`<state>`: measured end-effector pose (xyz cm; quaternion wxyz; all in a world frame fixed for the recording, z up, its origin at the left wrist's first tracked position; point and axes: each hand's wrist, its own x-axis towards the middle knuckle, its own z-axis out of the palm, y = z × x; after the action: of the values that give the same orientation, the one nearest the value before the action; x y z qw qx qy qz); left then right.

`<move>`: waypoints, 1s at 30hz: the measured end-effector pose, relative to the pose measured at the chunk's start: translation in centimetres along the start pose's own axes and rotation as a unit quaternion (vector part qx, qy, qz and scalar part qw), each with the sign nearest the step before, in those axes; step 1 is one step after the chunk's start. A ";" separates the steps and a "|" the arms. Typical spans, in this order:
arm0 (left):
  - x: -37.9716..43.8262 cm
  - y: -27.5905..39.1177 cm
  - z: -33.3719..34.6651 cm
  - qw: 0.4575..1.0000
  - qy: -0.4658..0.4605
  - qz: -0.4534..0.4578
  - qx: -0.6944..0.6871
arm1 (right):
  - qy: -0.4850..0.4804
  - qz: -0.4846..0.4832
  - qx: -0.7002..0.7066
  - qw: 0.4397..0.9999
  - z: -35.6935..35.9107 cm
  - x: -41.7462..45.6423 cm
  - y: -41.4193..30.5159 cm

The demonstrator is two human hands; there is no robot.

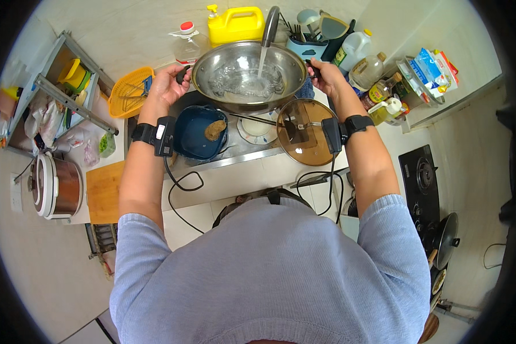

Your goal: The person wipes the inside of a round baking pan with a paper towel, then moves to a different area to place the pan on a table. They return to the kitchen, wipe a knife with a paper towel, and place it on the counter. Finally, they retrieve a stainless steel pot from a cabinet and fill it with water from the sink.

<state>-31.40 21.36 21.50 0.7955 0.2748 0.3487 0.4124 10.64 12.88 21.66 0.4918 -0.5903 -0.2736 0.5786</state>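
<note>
A stainless steel wok [249, 96] with two black handles is held up under the faucet [270, 28], and water runs from the spout into it. My left hand [170, 85] grips its left handle, while my right hand [326, 76] has hold of the right one. Below the wok, in the sink, sit a dark blue plastic basin [193, 133] with a brown scrubber [215, 130] in it, and a plate [262, 136] with a white bowl [255, 126]. A glass lid [303, 148] leans at the sink's right side, near a pair of chopsticks [253, 118].
An orange basket [117, 101], a cutting board [105, 193] and an electric cooker [64, 185] stand left. Behind are a yellow jug [236, 32] and a utensil holder [306, 48]. Bottles [367, 71] line the right, with a gas stove [419, 185] beyond. Cables [185, 189] hang from both wrist devices.
</note>
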 end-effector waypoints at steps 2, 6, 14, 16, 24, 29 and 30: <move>-0.3 -0.7 -0.1 1.000 0.011 0.002 0.007 | 0.008 0.003 -0.001 1.000 0.0 0.3 0.4; -0.9 -2.5 -1.7 0.999 -0.020 -0.036 0.022 | 0.012 0.029 0.010 0.999 -0.3 1.5 1.5; -3.3 -6.5 -1.7 0.995 0.069 -0.046 0.064 | 0.044 0.103 0.075 0.991 0.1 4.6 4.3; -3.7 -7.4 -2.0 0.995 0.075 -0.049 0.054 | 0.011 0.091 0.080 0.993 -0.4 5.2 5.1; -5.7 -10.4 -1.5 0.991 0.072 -0.097 -0.060 | 0.112 0.013 0.042 0.993 1.6 5.2 6.4; -6.5 -12.0 -0.1 0.977 0.057 -0.174 -0.114 | 0.053 0.017 0.016 0.998 0.1 6.9 7.6; -6.9 -12.4 0.2 0.980 0.044 -0.164 -0.103 | 0.041 0.018 0.006 0.999 -0.2 7.3 8.2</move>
<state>-28.35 9.14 14.87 0.8604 0.1119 0.3792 0.3216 10.12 16.32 11.28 0.4960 -0.6154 -0.2390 0.5640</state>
